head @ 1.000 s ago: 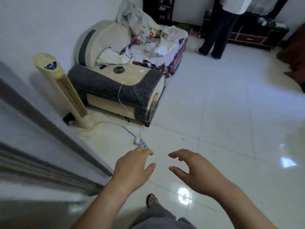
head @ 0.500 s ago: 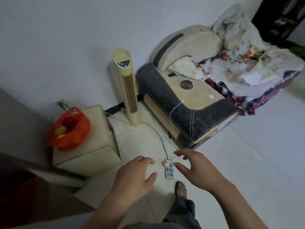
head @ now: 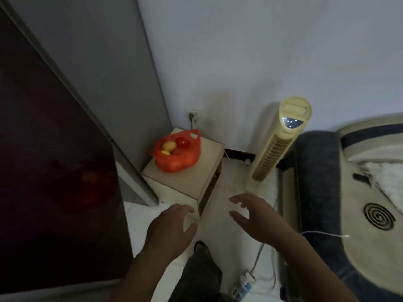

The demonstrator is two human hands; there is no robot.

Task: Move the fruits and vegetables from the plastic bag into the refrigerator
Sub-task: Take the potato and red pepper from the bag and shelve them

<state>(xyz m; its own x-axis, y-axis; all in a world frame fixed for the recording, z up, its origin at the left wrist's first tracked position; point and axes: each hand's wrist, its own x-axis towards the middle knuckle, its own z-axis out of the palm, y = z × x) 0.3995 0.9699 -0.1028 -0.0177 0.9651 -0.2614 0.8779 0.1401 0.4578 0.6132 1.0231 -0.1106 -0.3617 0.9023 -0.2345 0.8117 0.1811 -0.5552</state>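
An orange-red plastic bag [head: 181, 158] sits open on a small pale wooden cabinet [head: 207, 158] in the corner. Inside it I see a yellow fruit [head: 169, 146] and a red one [head: 182, 142]. The refrigerator [head: 54, 149], dark red front and grey side, fills the left of the view with its door closed. My left hand [head: 172, 229] hovers empty with fingers apart just below the cabinet's near corner. My right hand [head: 253, 216] is also empty and spread, to the right of the cabinet, above the floor.
A cream tower fan [head: 277, 144] stands right of the cabinet against the wall. A grey and beige sofa arm [head: 327, 192] with a black coil on it lies at the right. A power strip [head: 243, 287] and cables lie on the tiled floor by my feet.
The view has swung left from the room to the corner. The bag, cabinet and refrigerator are now in front of me. Both hands stay empty and spread.
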